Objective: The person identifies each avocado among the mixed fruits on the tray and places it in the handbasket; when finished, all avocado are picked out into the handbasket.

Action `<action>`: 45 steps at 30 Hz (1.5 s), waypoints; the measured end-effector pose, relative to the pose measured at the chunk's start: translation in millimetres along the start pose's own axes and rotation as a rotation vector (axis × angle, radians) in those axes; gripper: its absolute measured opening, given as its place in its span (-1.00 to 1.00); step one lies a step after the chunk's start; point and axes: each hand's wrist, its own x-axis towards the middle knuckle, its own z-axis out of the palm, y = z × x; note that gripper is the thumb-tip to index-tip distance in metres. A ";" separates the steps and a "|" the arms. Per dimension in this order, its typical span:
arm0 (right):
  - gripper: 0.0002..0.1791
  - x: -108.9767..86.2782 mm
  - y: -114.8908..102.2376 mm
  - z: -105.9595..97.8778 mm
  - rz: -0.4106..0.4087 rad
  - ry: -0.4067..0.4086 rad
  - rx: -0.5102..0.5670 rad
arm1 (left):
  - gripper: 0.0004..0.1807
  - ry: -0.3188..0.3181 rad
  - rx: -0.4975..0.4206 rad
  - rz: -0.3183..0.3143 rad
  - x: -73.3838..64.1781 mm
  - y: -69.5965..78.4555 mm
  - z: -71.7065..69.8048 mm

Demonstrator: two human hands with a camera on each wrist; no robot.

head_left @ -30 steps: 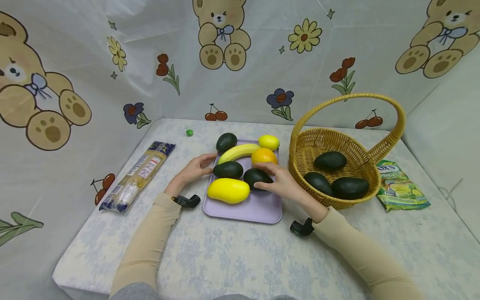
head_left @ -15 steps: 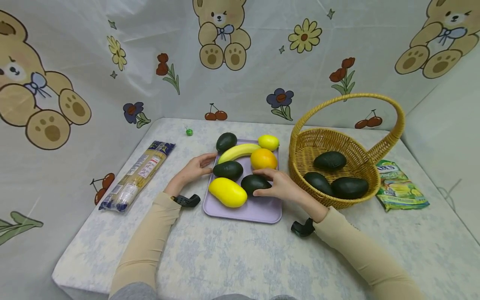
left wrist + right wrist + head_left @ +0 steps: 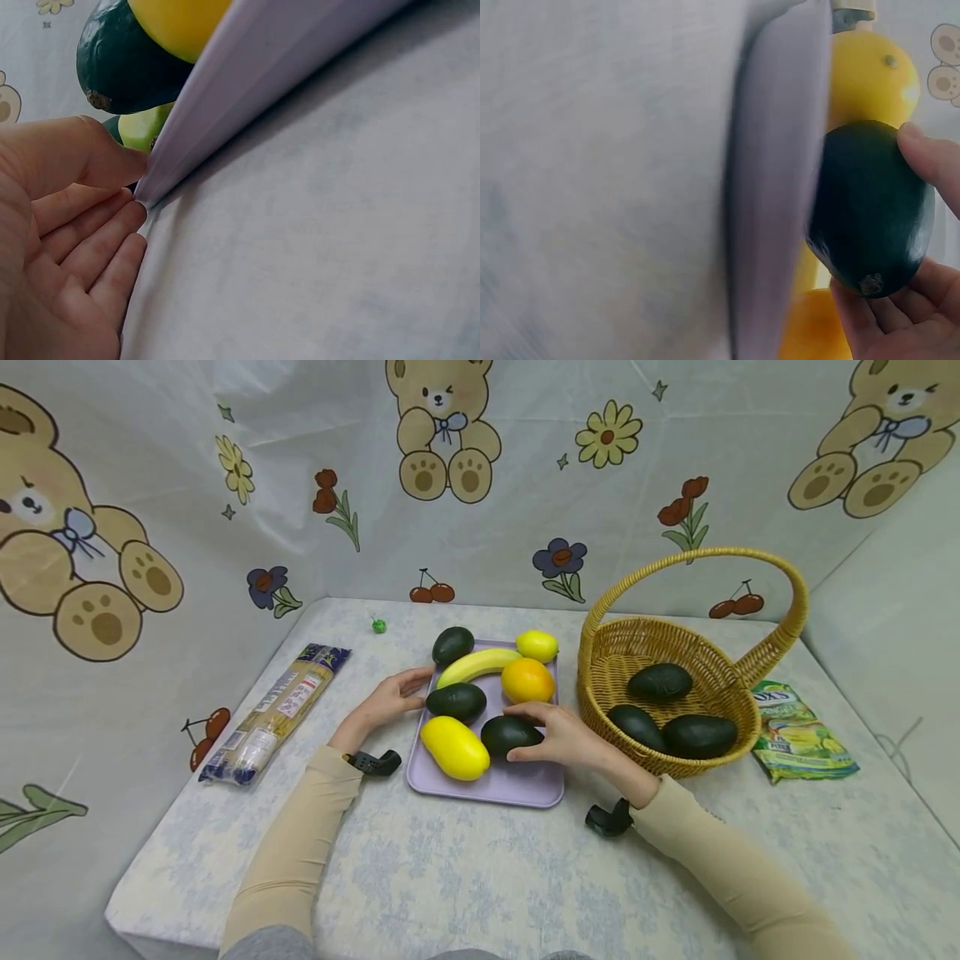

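Note:
On a lilac tray [image 3: 487, 787], my right hand [image 3: 572, 742] grips a dark green avocado [image 3: 507, 737] between thumb and fingers; the right wrist view shows the avocado [image 3: 874, 210] from its stem end. A yellow mango [image 3: 455, 749] lies just left of it, close to or touching it. My left hand [image 3: 386, 700] rests at the tray's left edge, fingers fairly straight, thumb at the rim, as the left wrist view of the hand [image 3: 75, 240] shows. Another avocado [image 3: 456, 702] lies near its thumb. Behind are a banana [image 3: 477, 667], an orange [image 3: 528, 681], a lemon [image 3: 537, 646] and another avocado [image 3: 453, 646].
A wicker basket [image 3: 592, 693] with a tall handle stands right of the tray, holding avocados [image 3: 660, 682]. Beyond it lies a green and yellow packet [image 3: 802, 735]. At the left is a pack of spaghetti [image 3: 277, 714]. A small green object [image 3: 378, 625] sits at the back.
My right hand has moved the front avocado slightly left and toward me. The mango has turned and shifted toward me on the tray. My left hand has stayed in place.

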 end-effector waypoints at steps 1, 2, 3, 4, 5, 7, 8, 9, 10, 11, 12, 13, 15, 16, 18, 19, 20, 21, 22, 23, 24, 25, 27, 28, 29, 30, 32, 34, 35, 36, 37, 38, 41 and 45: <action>-0.25 -0.6 -2.3 -1.7 -0.008 -0.002 -0.003 | -0.36 -0.006 -0.002 0.000 -0.9 3.5 0.0; -0.25 -1.1 -4.7 -3.7 -0.018 -0.002 -0.008 | -0.35 -0.012 -0.004 0.000 -2.5 8.1 0.0; -0.25 -1.6 -7.3 -5.8 -0.026 0.001 -0.013 | -0.36 -0.015 -0.004 0.000 -4.6 13.7 0.2; -0.25 -2.1 -9.8 -8.3 -0.033 0.002 -0.013 | -0.35 -0.019 -0.004 -0.003 -5.7 18.1 0.2; -0.25 -2.4 -12.6 -10.9 -0.040 0.003 -0.008 | -0.35 -0.020 -0.002 -0.005 -5.7 18.5 -0.3; -0.25 -3.0 -16.9 -16.1 -0.058 0.010 -0.003 | -0.35 -0.017 -0.002 -0.001 -5.4 17.0 -0.9; -0.25 -3.4 -19.3 -19.1 -0.068 0.012 0.003 | -0.35 -0.013 0.001 0.001 -4.6 13.7 -1.0; -0.25 -3.9 -21.6 -22.0 -0.079 0.013 0.012 | -0.35 -0.007 0.003 0.001 -3.2 9.5 -1.0; -0.25 -4.5 -24.3 -25.3 -0.093 0.012 0.021 | -0.35 -0.003 0.008 0.001 -1.3 4.1 -1.2; -0.26 -5.2 -26.9 -28.6 -0.108 0.011 0.024 | -0.35 0.003 0.012 0.000 -0.4 0.2 -1.2; -0.26 -6.0 -29.4 -32.1 -0.125 0.011 0.025 | -0.35 0.006 0.016 0.003 -0.9 0.0 -0.8; -0.26 -7.0 -32.4 -35.9 -0.139 0.010 0.027 | -0.35 0.007 0.018 0.004 -1.3 0.0 -0.5; -0.26 -9.1 -36.6 -43.3 -0.164 0.009 0.021 | -0.35 0.009 0.022 0.007 -1.6 -0.2 -0.2; -0.26 -10.3 -38.6 -47.3 -0.172 0.008 0.017 | -0.35 0.007 0.024 0.014 -1.4 -0.7 -0.2; -0.25 -13.1 -41.9 -55.5 -0.175 0.009 0.014 | -0.34 0.007 0.018 0.020 -1.4 -1.0 -0.3; -0.25 -14.8 -42.9 -59.7 -0.171 0.010 0.015 | -0.35 0.008 0.017 0.020 -1.2 -1.1 -0.4; -0.24 -16.4 -43.6 -63.9 -0.166 0.012 0.018 | -0.35 0.009 0.017 0.020 -1.0 -1.4 -0.6; -0.24 -18.5 -44.2 -68.3 -0.160 0.014 0.021 | -0.35 0.009 0.016 0.020 -0.8 -1.6 -0.8; -0.24 -20.4 -44.2 -72.6 -0.157 0.018 0.025 | -0.35 0.008 0.015 0.022 -0.6 -1.8 -0.9; -0.24 -22.3 -43.7 -76.8 -0.154 0.026 0.027 | -0.35 0.007 0.011 0.022 -0.7 -1.7 -1.1; -0.25 -24.4 -42.6 -81.0 -0.152 0.034 0.028 | -0.35 0.007 0.010 0.024 -0.6 -1.9 -1.1; -0.25 -26.7 -41.3 -85.2 -0.155 0.043 0.030 | -0.35 0.005 0.010 0.027 -0.6 -2.0 -1.1; -0.26 -31.8 -38.0 -93.4 -0.160 0.066 0.020 | -0.35 0.005 0.007 0.030 -0.7 -2.2 -1.0; -0.26 -34.4 -35.9 -97.4 -0.159 0.078 0.016 | -0.35 0.006 0.006 0.029 -1.0 -2.2 -0.7; -0.26 -37.5 -33.9 -101.4 -0.154 0.088 0.015 | -0.35 0.006 0.008 0.028 -1.2 -2.0 -0.6; -0.26 -40.6 -32.2 -105.4 -0.152 0.097 0.016 | -0.35 0.007 0.011 0.025 -1.4 -1.7 -0.4; -0.25 -47.2 -27.6 -113.0 -0.139 0.120 0.018 | -0.35 0.006 0.020 0.019 -2.2 0.6 -0.1; -0.25 -54.0 -22.8 -120.1 -0.116 0.138 0.026 | -0.36 0.001 0.016 0.018 -4.0 6.6 0.7; -0.24 -57.3 -20.2 -123.7 -0.104 0.147 0.032 | -0.36 -0.003 0.015 0.019 -5.3 10.7 0.8; -0.24 -60.6 -17.3 -127.2 -0.092 0.156 0.032 | -0.36 -0.008 0.012 0.019 -6.7 15.1 1.1; -0.24 -63.7 -13.8 -130.5 -0.070 0.165 0.034 | -0.36 -0.011 0.010 0.020 -7.9 19.0 1.4; -0.24 -66.9 -10.3 -133.9 -0.047 0.173 0.035 | -0.36 -0.015 0.008 0.021 -9.1 22.5 1.5; -0.26 -76.0 1.7 -144.1 0.032 0.188 0.045 | -0.36 -0.022 0.007 0.025 -10.3 27.7 1.9; -0.28 -86.8 20.2 -155.9 0.129 0.187 0.041 | -0.36 -0.011 0.003 0.019 -5.9 15.4 1.4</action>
